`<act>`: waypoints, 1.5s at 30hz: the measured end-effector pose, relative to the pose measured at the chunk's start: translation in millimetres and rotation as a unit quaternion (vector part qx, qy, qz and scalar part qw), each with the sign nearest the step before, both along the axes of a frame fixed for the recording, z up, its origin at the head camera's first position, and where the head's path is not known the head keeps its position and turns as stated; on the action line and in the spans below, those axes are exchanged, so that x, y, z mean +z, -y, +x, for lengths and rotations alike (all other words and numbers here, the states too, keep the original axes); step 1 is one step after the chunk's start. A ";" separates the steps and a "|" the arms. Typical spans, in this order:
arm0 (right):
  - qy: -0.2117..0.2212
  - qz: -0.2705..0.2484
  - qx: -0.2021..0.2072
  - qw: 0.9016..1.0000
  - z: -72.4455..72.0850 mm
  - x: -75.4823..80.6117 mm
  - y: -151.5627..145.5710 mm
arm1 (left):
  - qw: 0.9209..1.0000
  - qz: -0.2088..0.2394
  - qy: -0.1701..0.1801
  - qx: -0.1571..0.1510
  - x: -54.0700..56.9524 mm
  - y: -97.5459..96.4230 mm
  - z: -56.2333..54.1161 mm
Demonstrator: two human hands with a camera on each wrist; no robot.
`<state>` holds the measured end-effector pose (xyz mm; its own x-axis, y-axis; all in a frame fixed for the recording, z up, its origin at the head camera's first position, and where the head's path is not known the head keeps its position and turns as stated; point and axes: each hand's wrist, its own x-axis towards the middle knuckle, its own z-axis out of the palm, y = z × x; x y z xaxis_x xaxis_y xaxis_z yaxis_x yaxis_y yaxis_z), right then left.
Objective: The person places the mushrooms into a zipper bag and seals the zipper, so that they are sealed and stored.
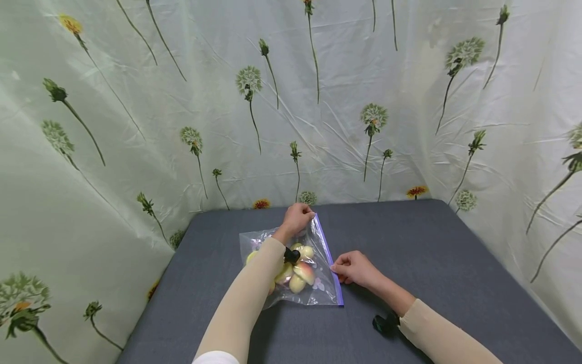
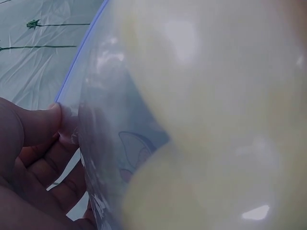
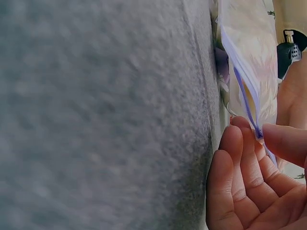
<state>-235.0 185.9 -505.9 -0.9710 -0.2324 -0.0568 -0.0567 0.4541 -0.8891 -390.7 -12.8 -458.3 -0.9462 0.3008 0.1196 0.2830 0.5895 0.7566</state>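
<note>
A clear zip bag (image 1: 324, 283) with a purple zip edge (image 1: 338, 293) lies on the dark table. Through its film show several pale yellow, pink-tinged fruit-like pieces (image 1: 303, 273). At the far end of that edge, my left hand (image 1: 297, 218) pinches the bag's corner between thumb and fingers; the left wrist view shows thumb (image 2: 41, 124) and film together. Partway down the strip my right hand (image 1: 357, 269) pinches the zip. In the right wrist view the purple zip lips (image 3: 242, 91) stand apart on one side of the pinch and meet at the thumb (image 3: 285, 141).
The dark grey table (image 1: 409, 232) reaches back to a pale curtain (image 1: 336, 121) printed with dandelions, which also hangs at both sides. Small black wrist cameras (image 1: 385, 324) are worn at both wrists; my left forearm (image 1: 247, 288) crosses over part of the bag.
</note>
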 end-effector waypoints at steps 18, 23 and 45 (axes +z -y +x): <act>0.014 -0.002 0.021 1.000 20.3 -1.6 -2.8 | 1.000 -0.002 -0.003 0.008 2.7 -0.5 -3.0; 0.025 -0.013 0.035 0.999 28.3 -2.2 -6.0 | 1.000 -0.005 -0.023 0.006 4.2 -3.0 -5.1; 0.035 -0.029 0.073 0.996 51.5 -0.2 -11.2 | 0.999 -0.013 -0.030 0.011 7.4 -9.1 -4.8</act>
<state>-183.5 197.2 -506.1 -0.9204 -0.3763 -0.1060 -0.0552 0.3933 -0.9177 -395.5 -3.7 -450.9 -0.9441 0.2833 0.1684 0.3137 0.6160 0.7226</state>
